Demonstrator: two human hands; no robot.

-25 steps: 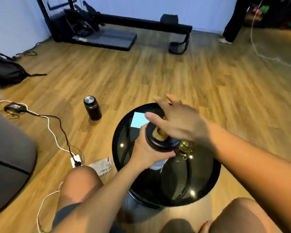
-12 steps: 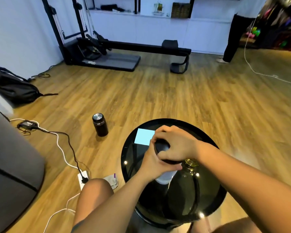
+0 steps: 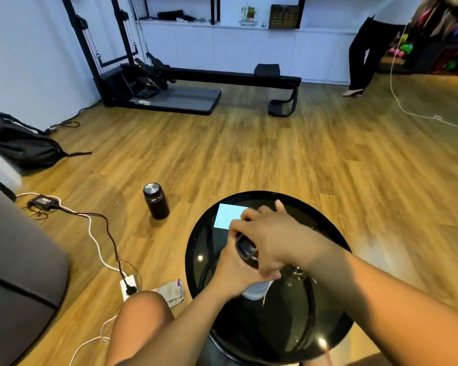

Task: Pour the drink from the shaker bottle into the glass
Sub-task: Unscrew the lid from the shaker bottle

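Observation:
The shaker bottle stands on the round black glass table; only its pale base and part of its black lid show between my hands. My left hand grips the bottle's body from the left. My right hand lies over the top with its fingers curled round the lid, one finger sticking out straight. The glass stands just right of the bottle, mostly hidden under my right wrist.
A pale blue card lies at the table's far edge. On the wooden floor to the left stand a dark flask, a power strip with cables and a folded cloth. A grey sofa fills the left edge. A person stands far right.
My right hand has come down from above the lid and closed over it. The camera has tilted up, bringing more of the room into view.

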